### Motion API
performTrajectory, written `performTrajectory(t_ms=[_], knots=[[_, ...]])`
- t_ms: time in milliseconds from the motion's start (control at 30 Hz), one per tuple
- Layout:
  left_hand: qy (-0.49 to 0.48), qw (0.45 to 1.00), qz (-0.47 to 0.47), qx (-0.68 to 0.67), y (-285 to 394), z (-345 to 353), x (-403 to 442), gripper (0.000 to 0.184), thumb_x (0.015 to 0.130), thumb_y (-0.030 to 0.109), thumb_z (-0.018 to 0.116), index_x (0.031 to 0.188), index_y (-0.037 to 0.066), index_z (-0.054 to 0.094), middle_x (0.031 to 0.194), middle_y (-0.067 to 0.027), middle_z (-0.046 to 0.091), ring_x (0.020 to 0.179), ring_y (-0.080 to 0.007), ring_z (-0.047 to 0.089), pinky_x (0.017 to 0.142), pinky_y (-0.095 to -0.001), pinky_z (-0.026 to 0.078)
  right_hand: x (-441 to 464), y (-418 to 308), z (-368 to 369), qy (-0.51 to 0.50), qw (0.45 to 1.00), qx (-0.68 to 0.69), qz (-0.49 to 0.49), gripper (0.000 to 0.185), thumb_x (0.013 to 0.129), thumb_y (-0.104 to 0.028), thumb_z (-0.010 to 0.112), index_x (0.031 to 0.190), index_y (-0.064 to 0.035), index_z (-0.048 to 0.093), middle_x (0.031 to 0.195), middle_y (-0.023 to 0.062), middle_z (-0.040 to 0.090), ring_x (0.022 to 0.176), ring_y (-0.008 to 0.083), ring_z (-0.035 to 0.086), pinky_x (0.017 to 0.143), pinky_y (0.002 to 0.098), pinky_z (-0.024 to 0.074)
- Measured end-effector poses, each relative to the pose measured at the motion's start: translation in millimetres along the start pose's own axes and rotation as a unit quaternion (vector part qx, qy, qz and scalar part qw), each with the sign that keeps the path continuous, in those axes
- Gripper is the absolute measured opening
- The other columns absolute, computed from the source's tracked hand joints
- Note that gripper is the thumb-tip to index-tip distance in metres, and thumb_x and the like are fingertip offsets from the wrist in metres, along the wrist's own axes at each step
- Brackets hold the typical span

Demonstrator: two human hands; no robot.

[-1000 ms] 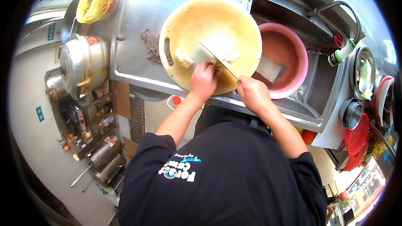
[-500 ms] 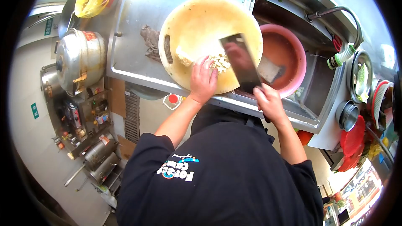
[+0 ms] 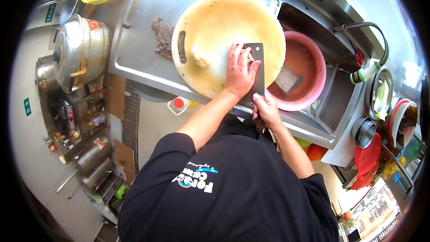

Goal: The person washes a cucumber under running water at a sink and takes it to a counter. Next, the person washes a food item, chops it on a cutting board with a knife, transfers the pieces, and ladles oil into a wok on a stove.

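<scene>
Right hand (image 3: 268,110) clenches a flat, rectangular metal cleaver (image 3: 260,72); left hand (image 3: 240,74), its grip unclear, touches the blade.

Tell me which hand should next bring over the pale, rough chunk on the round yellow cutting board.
Probably the left hand: it lies nearer the chunk and holds no tool, while the right hand grips the broad metal cleaver.

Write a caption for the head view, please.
Left hand at a cleaver's blade, right hand on its handle, over a cutting board with a pale chunk.
</scene>
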State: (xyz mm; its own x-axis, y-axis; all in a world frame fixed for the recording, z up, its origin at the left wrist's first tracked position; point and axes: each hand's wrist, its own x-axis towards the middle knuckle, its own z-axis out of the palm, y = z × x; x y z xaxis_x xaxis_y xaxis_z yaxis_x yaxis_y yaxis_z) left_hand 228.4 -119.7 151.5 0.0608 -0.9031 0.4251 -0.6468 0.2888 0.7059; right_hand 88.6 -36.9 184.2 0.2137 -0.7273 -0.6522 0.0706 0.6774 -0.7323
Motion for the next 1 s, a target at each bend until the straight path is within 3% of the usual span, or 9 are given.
performTrajectory(t_ms=[167,233,333,433,500,700,833,900,1000], knots=[[0.125,0.951,-0.162,-0.232,7.7,4.1,-0.7,0.032,0.093,0.021,0.058,0.113,-0.002,0.052,0.125,-0.0205,0.048,0.121,-0.0343,0.045,0.102,-0.0404,0.036,-39.7,-38.8,24.0,0.008,0.977,-0.197,-0.075,0.017,0.094,-0.017,0.053,0.091,-0.0004,0.053,0.059,0.0024,0.051,0.046,0.0092,0.051,0.045,0.0270,0.0432],[0.192,0.869,-0.286,-0.354,20.3,5.2,12.2,0.028,0.096,0.024,0.055,0.109,0.000,0.051,0.111,-0.0128,0.056,0.108,-0.0224,0.052,0.096,-0.0344,0.041,-52.0,-51.8,30.8,0.021,0.906,-0.376,-0.195,0.032,0.088,-0.015,0.058,0.113,0.0041,0.053,0.078,0.0197,0.061,0.065,0.0316,0.062,0.060,0.0413,0.0487],[0.200,0.633,-0.388,-0.639,17.4,-5.6,29.1,0.022,0.096,0.024,0.053,0.100,0.004,0.048,0.089,-0.0103,0.059,0.076,-0.0134,0.058,0.071,-0.0256,0.049,-70.5,-76.2,45.7,0.053,0.819,-0.501,-0.276,0.042,0.085,-0.015,0.061,0.121,0.0040,0.050,0.086,0.0215,0.063,0.075,0.0359,0.063,0.067,0.0443,0.0492],[0.161,0.498,-0.405,-0.749,7.5,-0.8,26.3,0.019,0.097,0.025,0.046,0.095,0.006,0.049,0.082,-0.0100,0.058,0.075,-0.0196,0.059,0.066,-0.0325,0.050,-81.3,-85.8,25.9,0.030,0.774,-0.505,-0.381,0.043,0.083,-0.010,0.063,0.123,0.0031,0.052,0.091,0.0189,0.064,0.072,0.0320,0.063,0.066,0.0402,0.0508],[0.225,0.344,-0.553,-0.725,13.9,-3.1,38.2,0.019,0.096,0.025,0.044,0.090,0.008,0.051,0.080,-0.0093,0.059,0.072,-0.0210,0.059,0.063,-0.0332,0.050,-95.0,-91.0,10.9,0.036,0.815,-0.451,-0.362,0.044,0.082,-0.004,0.062,0.124,0.0032,0.052,0.095,0.0174,0.065,0.070,0.0271,0.063,0.065,0.0355,0.0516],[0.183,0.333,-0.515,-0.768,10.3,-8.2,34.6,0.014,0.093,0.020,0.049,0.084,0.010,0.052,0.081,-0.0088,0.059,0.070,-0.0188,0.058,0.056,-0.0305,0.050,-82.3,-97.5,-49.1,0.050,0.900,-0.330,-0.281,0.033,0.088,-0.001,0.054,0.121,0.0022,0.055,0.070,0.0025,0.055,0.053,0.0085,0.053,0.050,0.0254,0.0446],[0.202,0.284,-0.432,-0.831,17.3,-26.9,45.8,0.013,0.092,0.016,0.051,0.088,0.004,0.055,0.087,-0.0124,0.059,0.074,-0.0209,0.059,0.064,-0.0301,0.055,-61.0,-82.8,-58.2,-0.004,0.958,-0.243,-0.154,0.029,0.092,-0.008,0.052,0.118,0.0014,0.056,0.068,-0.0005,0.054,0.053,0.0067,0.052,0.049,0.0224,0.0433],[0.235,0.297,-0.417,-0.826,18.9,-30.2,45.9,0.012,0.091,0.015,0.053,0.088,0.004,0.057,0.086,-0.0129,0.060,0.075,-0.0213,0.059,0.064,-0.0304,0.055,-53.2,-76.0,-50.6,-0.037,0.974,-0.193,-0.109,0.010,0.093,-0.011,0.051,0.094,-0.0023,0.057,0.066,-0.0012,0.053,0.053,0.0053,0.050,0.049,0.0202,0.0406],[0.245,0.353,-0.439,-0.789,13.6,-32.8,37.2,0.010,0.090,0.015,0.055,0.087,0.005,0.056,0.085,-0.0101,0.060,0.073,-0.0201,0.059,0.063,-0.0292,0.054,-34.1,-55.1,-58.5,-0.033,0.955,-0.243,-0.166,0.024,0.090,-0.012,0.055,0.111,-0.0005,0.058,0.072,0.0051,0.059,0.056,0.0128,0.057,0.052,0.0261,0.0460]])
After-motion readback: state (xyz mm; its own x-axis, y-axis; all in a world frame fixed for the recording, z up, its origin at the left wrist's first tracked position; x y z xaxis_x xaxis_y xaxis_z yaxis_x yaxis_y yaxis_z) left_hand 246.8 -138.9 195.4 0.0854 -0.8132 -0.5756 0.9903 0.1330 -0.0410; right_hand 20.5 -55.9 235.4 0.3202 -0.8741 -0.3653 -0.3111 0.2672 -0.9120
